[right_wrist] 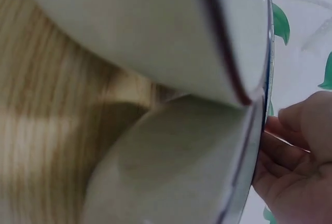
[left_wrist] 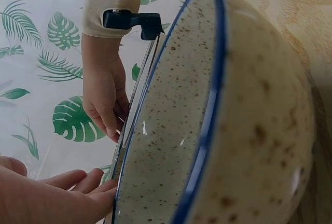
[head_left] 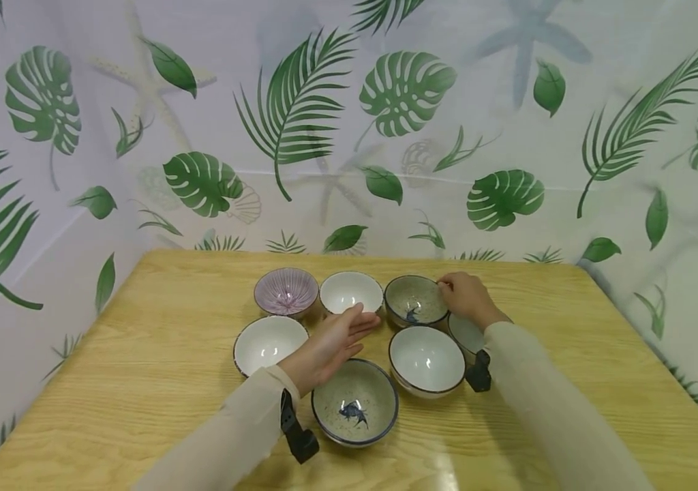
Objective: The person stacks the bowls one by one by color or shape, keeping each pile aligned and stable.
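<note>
My right hand [head_left: 468,298] pinches the right rim of a grey-green speckled bowl [head_left: 412,294] with a blue fish motif, at the back right of the group. Beneath that hand, a pale bowl [head_left: 464,333] shows partly, the rest covered by hand and sleeve. My left hand [head_left: 332,344] hovers over the middle of the bowls, fingers straight, its fingertips overlapping the near rim of a white bowl [head_left: 349,288] in the head view. Below the left wrist stands a blue-rimmed speckled bowl [head_left: 364,385] with a blue fish inside; its speckled outer wall [left_wrist: 264,115] fills the left wrist view.
A purple striped bowl [head_left: 285,290] stands at the back left, a white dark-rimmed bowl [head_left: 266,341] in front of it. Another white dark-rimmed bowl [head_left: 427,358] sits right of centre. All stand on a wooden table [head_left: 159,382] before a leaf-patterned cloth [head_left: 324,198].
</note>
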`<state>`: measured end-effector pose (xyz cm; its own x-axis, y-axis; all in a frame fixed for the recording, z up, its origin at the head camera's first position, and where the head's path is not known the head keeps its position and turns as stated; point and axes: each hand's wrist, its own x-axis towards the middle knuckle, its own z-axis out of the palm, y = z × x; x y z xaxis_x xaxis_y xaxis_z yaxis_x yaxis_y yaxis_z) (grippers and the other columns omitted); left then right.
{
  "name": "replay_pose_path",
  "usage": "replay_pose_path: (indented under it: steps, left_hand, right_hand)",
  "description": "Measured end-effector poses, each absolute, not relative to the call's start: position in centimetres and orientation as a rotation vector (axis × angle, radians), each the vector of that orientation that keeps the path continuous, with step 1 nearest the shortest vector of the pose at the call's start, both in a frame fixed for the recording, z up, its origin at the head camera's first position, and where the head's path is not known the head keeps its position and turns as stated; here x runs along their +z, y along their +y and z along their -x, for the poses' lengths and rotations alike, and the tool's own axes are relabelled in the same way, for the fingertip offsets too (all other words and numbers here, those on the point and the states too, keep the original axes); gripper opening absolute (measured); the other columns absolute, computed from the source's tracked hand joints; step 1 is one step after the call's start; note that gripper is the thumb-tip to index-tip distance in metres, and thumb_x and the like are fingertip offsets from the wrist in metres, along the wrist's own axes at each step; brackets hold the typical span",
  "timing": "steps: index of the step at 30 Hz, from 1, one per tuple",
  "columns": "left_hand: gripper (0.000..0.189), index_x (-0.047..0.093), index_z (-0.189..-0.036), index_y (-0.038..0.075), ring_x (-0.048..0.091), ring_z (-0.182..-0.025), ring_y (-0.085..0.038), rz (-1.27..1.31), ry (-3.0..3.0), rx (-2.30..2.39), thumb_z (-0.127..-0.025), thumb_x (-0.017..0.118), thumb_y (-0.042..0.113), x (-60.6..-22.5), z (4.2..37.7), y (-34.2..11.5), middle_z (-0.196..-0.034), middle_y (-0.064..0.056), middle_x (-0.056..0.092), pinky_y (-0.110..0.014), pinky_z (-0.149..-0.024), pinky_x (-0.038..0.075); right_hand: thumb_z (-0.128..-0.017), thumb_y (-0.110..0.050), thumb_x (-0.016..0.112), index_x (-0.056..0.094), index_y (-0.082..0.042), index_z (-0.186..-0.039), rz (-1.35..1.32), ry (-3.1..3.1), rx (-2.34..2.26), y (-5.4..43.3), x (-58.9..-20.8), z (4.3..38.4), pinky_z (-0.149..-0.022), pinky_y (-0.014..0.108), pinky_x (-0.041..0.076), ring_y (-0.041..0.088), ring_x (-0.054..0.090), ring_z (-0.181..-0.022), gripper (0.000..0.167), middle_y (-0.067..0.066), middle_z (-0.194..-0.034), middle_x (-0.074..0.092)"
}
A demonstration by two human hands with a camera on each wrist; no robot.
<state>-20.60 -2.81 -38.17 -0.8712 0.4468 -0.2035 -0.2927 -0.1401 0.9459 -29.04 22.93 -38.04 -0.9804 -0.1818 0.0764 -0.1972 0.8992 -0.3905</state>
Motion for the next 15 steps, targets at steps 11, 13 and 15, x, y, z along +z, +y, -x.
replay_pose_path:
  steps: [11, 13, 15]
  left_hand:
    - [0.056, 0.035, -0.144, -0.006, 0.028, -0.142, -0.031, -0.209, 1.675, 2.016, -0.106, 0.029, 0.035, -37.9, 20.6, -3.0, -0.148, -0.019, 0.038, -0.047, -0.118, 0.018]
    - [0.055, 0.035, -0.143, -0.005, 0.027, -0.142, -0.032, -0.208, 1.685, 2.01, -0.106, 0.028, 0.035, -37.8, 20.6, -3.1, -0.148, -0.019, 0.039, -0.047, -0.118, 0.017]
    - [0.055, 0.036, -0.143, -0.005, 0.026, -0.142, -0.032, -0.202, 1.695, 2.007, -0.106, 0.028, 0.034, -37.8, 20.6, -3.1, -0.148, -0.02, 0.039, -0.047, -0.118, 0.017]
  right_hand:
    - [-0.091, -0.015, 0.058, 0.063, -0.001, -0.066, -0.332, -3.223, 0.602, 24.0, -37.6, 30.1, -0.051, 0.031, 0.042, 0.02, 0.049, -0.053, 0.03, 0.008, -0.058, 0.056]
    - [-0.092, -0.015, 0.058, 0.051, -0.01, -0.055, -0.335, -3.241, 0.653, 24.3, -37.8, 30.3, -0.047, 0.025, 0.028, 0.011, 0.031, -0.048, 0.037, -0.004, -0.049, 0.037]
    - [-0.092, -0.014, 0.057, 0.045, -0.014, -0.053, -0.345, -3.243, 0.695, 24.5, -37.9, 30.4, -0.048, 0.023, 0.022, 0.009, 0.024, -0.047, 0.04, -0.007, -0.049, 0.028]
